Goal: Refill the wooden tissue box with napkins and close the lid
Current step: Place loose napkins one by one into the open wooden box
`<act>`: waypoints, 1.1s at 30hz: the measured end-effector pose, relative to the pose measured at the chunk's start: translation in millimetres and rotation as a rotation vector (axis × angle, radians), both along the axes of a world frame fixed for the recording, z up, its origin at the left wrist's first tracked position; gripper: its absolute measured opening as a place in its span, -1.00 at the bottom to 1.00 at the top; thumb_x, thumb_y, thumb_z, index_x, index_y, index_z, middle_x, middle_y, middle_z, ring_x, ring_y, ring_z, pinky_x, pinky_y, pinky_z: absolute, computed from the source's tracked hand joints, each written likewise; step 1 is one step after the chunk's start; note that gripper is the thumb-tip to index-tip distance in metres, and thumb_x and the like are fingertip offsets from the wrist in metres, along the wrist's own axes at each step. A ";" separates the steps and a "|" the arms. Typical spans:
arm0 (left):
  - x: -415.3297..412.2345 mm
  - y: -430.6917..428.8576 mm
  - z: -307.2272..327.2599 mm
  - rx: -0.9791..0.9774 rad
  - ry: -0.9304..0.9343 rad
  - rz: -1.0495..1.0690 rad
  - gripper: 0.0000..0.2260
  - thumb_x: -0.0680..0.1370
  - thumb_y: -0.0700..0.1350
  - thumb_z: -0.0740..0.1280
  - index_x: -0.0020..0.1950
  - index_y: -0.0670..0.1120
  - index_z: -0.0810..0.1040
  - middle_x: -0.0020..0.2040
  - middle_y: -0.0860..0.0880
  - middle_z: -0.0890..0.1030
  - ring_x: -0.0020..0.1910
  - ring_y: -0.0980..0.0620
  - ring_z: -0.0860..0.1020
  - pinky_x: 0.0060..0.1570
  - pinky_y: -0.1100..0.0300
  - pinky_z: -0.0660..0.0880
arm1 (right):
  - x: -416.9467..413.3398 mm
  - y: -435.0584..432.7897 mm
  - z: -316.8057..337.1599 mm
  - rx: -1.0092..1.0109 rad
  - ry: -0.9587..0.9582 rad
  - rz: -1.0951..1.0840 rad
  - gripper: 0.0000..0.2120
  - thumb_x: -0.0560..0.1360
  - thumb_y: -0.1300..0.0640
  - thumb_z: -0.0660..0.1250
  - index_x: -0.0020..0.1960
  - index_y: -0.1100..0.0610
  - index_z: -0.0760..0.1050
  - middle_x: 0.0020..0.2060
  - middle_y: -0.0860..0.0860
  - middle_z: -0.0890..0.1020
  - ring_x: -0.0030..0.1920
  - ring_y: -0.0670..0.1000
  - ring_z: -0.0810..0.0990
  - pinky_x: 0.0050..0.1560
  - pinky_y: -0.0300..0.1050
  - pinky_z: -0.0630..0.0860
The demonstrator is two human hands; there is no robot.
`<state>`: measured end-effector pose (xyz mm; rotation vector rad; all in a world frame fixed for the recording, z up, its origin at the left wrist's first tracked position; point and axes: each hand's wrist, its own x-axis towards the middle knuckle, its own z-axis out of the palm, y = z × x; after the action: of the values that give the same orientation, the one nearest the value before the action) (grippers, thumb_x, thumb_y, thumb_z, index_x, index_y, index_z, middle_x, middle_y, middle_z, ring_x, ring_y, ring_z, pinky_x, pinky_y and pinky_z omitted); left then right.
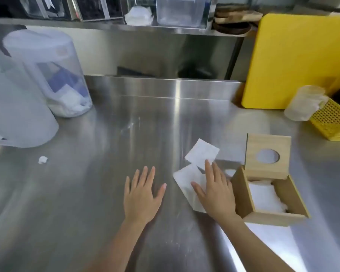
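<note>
The wooden tissue box (241, 195) stands at the right of the steel counter with its lid (267, 156) tipped up; the lid has a round hole. White napkins (265, 197) lie inside the box. Two more white napkins rest on the counter just left of the box: one square napkin (201, 152) further back and a nearer napkin (186, 179). My right hand (216, 191) lies flat with spread fingers on top of these napkins. My left hand (141, 195) rests flat and open on the bare counter, to the left of the napkins.
Two large translucent plastic containers (53, 75) stand at the left. A yellow cutting board (294, 59) leans at the back right, with a plastic cup (304, 103) and a yellow perforated basket (334, 120) beside it. A small crumpled scrap (42, 160) lies on the counter at the left.
</note>
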<state>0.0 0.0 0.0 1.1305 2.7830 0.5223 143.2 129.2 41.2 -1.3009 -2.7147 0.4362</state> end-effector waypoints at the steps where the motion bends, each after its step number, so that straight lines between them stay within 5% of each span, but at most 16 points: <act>1: 2.1 -0.6 -1.5 -0.030 -0.014 0.001 -0.34 0.44 0.32 -0.16 0.48 0.07 0.12 0.50 0.00 0.22 0.49 -0.03 0.12 0.45 -0.01 -0.09 | 1.5 1.1 -2.2 -0.016 -0.010 -0.024 -0.34 0.54 -0.23 0.06 0.52 0.07 -0.02 0.53 0.07 0.15 0.50 0.09 0.17 0.43 -0.02 0.22; 6: 8.4 -0.9 -18.2 -0.048 0.069 -0.021 -0.36 0.46 0.31 -0.12 0.45 0.04 0.22 0.47 -0.04 0.29 0.47 -0.09 0.18 0.44 -0.06 0.02 | 7.4 -1.8 -9.4 -0.089 -0.058 -0.184 -0.42 0.53 -0.17 0.17 0.38 0.18 0.21 0.29 0.12 0.43 0.26 0.11 0.42 0.23 -0.07 0.39; 9: 7.3 0.0 -21.3 -0.094 0.105 -0.028 -0.37 0.47 0.29 -0.10 0.43 0.02 0.27 0.45 -0.07 0.32 0.45 -0.12 0.22 0.42 -0.08 0.06 | 8.3 -6.7 -10.1 0.049 -0.081 -0.178 -0.40 0.44 -0.24 0.26 0.24 0.22 0.41 0.17 0.17 0.53 0.15 0.18 0.49 0.16 0.04 0.43; 14: 8.5 2.3 -22.7 -0.131 0.152 -0.032 -0.41 0.49 0.26 -0.04 0.41 -0.01 0.32 0.42 -0.10 0.38 0.42 -0.16 0.28 0.38 -0.13 0.15 | 2.7 -12.7 -11.3 -0.002 -0.219 -0.113 -0.34 0.46 -0.37 0.04 0.31 0.12 0.31 0.28 0.08 0.44 0.28 0.11 0.39 0.28 0.04 0.30; 19: 9.6 1.9 -22.1 -0.157 0.133 -0.040 -0.33 0.50 0.31 -0.24 0.45 0.00 0.22 0.46 -0.09 0.30 0.46 -0.14 0.21 0.41 -0.11 0.08 | -0.8 -14.9 -8.5 -0.003 -0.191 -0.108 -0.64 0.52 -0.06 0.08 0.18 0.15 0.37 0.15 0.10 0.49 0.16 0.12 0.44 0.12 0.03 0.38; 23: 13.7 5.9 -20.5 -0.158 0.100 -0.053 -0.20 0.37 0.35 -0.48 0.50 0.03 -0.03 0.54 -0.04 0.04 0.51 -0.06 -0.04 0.44 -0.02 -0.16 | 1.2 -10.8 -1.2 0.000 -0.150 -0.074 -0.72 0.54 0.07 0.09 0.14 0.18 0.41 0.11 0.11 0.53 0.11 0.12 0.49 0.09 0.00 0.43; 26: 22.5 18.3 -8.8 -0.054 0.109 -0.049 -0.25 0.44 0.34 -0.38 0.49 0.01 0.11 0.52 -0.05 0.16 0.50 -0.07 0.07 0.44 0.00 -0.09 | 4.6 -10.1 0.5 0.030 -0.092 -0.085 -0.80 0.51 0.17 0.17 0.02 0.25 0.49 -0.02 0.17 0.61 -0.01 0.19 0.57 0.01 0.02 0.46; 28: 30.7 30.0 0.8 0.001 0.105 -0.085 -0.35 0.51 0.30 -0.24 0.46 -0.01 0.22 0.48 -0.07 0.26 0.47 -0.09 0.18 0.42 0.04 -0.08 | 7.1 -9.8 0.2 0.086 -0.025 -0.100 -0.93 0.37 0.25 0.38 -0.23 0.26 0.53 -0.31 0.17 0.64 -0.33 0.17 0.58 -0.29 -0.01 0.49; 30: 39.4 40.9 4.6 0.015 0.107 -0.147 -0.43 0.54 0.25 -0.10 0.43 -0.01 0.27 0.45 -0.07 0.32 0.44 -0.11 0.24 0.38 0.04 -0.06 | 10.7 -10.7 3.7 0.116 0.018 -0.114 -0.81 0.20 0.31 0.49 -0.42 0.23 0.47 -0.54 0.12 0.56 -0.58 0.05 0.33 -0.57 -0.25 0.19; 33: 50.8 50.4 -4.3 -0.045 0.100 -0.226 -0.47 0.52 0.22 -0.01 0.38 -0.01 0.36 0.39 -0.08 0.42 0.38 -0.14 0.35 0.34 0.00 0.03 | 17.6 -14.2 11.2 0.097 0.117 -0.118 -0.91 0.38 0.28 0.36 -0.30 0.23 0.50 -0.48 0.11 0.59 -0.52 0.03 0.28 -0.52 -0.33 -0.01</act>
<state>50.8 50.4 -4.3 1.4745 2.6826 0.3876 160.9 115.0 52.4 -1.3558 -2.5160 0.3528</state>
